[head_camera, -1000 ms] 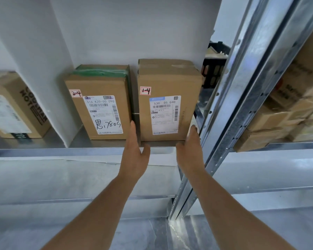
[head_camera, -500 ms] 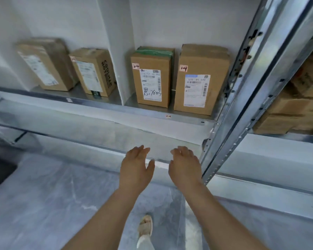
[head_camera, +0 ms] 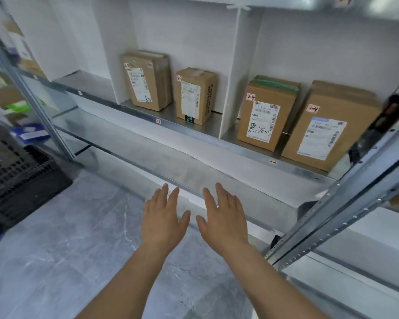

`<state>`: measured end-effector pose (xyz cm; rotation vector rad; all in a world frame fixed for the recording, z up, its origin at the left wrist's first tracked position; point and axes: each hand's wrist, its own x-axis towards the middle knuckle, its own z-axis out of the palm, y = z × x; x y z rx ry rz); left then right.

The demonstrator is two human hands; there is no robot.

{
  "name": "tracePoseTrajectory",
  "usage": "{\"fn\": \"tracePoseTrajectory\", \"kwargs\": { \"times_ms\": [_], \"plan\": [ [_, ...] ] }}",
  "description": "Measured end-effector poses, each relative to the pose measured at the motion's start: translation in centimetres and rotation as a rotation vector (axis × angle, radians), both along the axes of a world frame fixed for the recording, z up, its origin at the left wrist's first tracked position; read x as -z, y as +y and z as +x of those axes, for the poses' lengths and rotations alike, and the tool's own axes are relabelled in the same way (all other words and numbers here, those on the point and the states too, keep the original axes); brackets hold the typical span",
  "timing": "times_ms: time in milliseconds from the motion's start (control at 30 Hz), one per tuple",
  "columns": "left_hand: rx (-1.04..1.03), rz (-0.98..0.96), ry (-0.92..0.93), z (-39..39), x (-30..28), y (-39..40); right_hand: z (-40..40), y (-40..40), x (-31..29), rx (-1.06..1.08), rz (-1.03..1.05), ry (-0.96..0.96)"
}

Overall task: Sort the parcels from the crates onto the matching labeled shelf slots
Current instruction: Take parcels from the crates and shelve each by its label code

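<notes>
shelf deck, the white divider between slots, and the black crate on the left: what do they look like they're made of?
Shelf deck: looks like galvanised or zinc-plated steel, dull grey sheen with soft reflections of the boxes. White divider: thin, matte, flat white panel, probably plastic or foam board; cannot tell which. Black crate: likely moulded plastic, matte black with a regular lattice wall.

A parcel storeroom: metal racking [head_camera: 320, 229] with labelled cardboard parcels [head_camera: 266, 112] in divided slots, black crate [head_camera: 21, 180] on the floor.

crate [head_camera: 21, 180] cut off left; parcel labels [head_camera: 321, 139] blurred (print unreadable).
</notes>
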<state>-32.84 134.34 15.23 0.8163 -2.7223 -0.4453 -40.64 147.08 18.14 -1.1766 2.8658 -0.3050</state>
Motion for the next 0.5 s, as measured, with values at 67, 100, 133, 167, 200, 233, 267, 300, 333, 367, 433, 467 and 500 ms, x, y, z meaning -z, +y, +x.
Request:
{"fn": "tracePoseTrajectory", "kwargs": {
  "times_ms": [67,100,133,167,200,233,267,300,333,367,433,467,500],
  "plan": [
    [-0.046,0.016,0.023,1.4,-0.5,-2.8,0.8,-3.3,-0.3,-0.035,0.012,0.023],
    [-0.070,0.023,0.033,2.4,-0.7,-4.4,1.4,-5.2,-0.2,-0.051,0.013,0.034],
    [-0.100,0.025,0.033,3.5,-0.9,-6.1,2.1,-7.3,-0.2,-0.067,0.013,0.047],
    [-0.137,0.027,0.024,4.9,-1.0,-7.8,3.1,-9.4,-0.1,-0.084,0.004,0.073],
    [-0.181,0.031,0.018,6.2,-1.0,-9.6,4.0,-11.5,-0.1,-0.104,-0.021,0.102],
    [-0.231,0.039,0.014,7.7,-1.0,-11.5,4.9,-13.7,0.1,-0.129,-0.051,0.137],
    [-0.277,0.054,0.010,9.0,-1.0,-13.4,5.8,-15.9,0.3,-0.153,-0.056,0.173],
    [-0.317,0.069,0.007,10.3,-1.2,-15.1,6.7,-17.9,0.3,-0.173,-0.073,0.190],
    [-0.342,0.081,0.006,11.5,-1.1,-16.8,7.5,-19.9,0.4,-0.203,-0.096,0.197],
    [-0.361,0.086,0.016,12.6,-1.2,-18.4,8.3,-21.9,0.3,-0.235,-0.130,0.206],
    [-0.393,0.093,0.047,14.7,-1.4,-21.4,10.1,-25.7,0.1,-0.296,-0.187,0.206],
    [-0.413,0.107,0.063,15.8,-1.5,-22.7,11.0,-27.5,0.1,-0.327,-0.208,0.214],
    [-0.431,0.127,0.061,17.0,-1.7,-24.0,11.9,-29.2,0.2,-0.358,-0.221,0.220]
  ]
}}
